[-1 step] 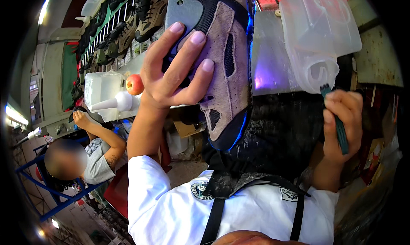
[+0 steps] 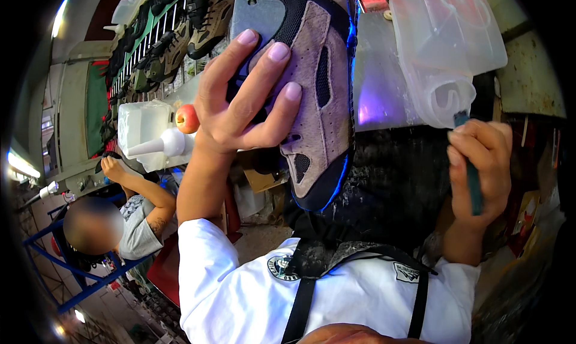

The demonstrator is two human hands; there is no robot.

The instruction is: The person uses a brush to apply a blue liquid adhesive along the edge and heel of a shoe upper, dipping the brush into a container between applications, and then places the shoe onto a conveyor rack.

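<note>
My left hand (image 2: 243,101) grips a shoe upper (image 2: 309,62) from its left side, fingers spread over it. The upper is taupe suede with black mesh, stretched on a grey last (image 2: 258,14), its dark toe toward me. Blue light runs along its right edge. My right hand (image 2: 483,164) is closed around a dark green brush (image 2: 474,185) on the right. The brush's dark tip is up by the mouth of a translucent plastic container (image 2: 450,38); whether it touches the rim I cannot tell.
A white squeeze bottle (image 2: 171,142), a red-yellow apple (image 2: 187,119) and a clear plastic tub (image 2: 141,125) stand left of my forearm. Several shoes (image 2: 210,20) fill a rack (image 2: 141,44) at the back left. A co-worker in a grey shirt (image 2: 138,233) sits far left.
My right hand and the brush have shifted slightly left and up, and the brush stands more upright. The left hand and the shoe upper stay nearly still.
</note>
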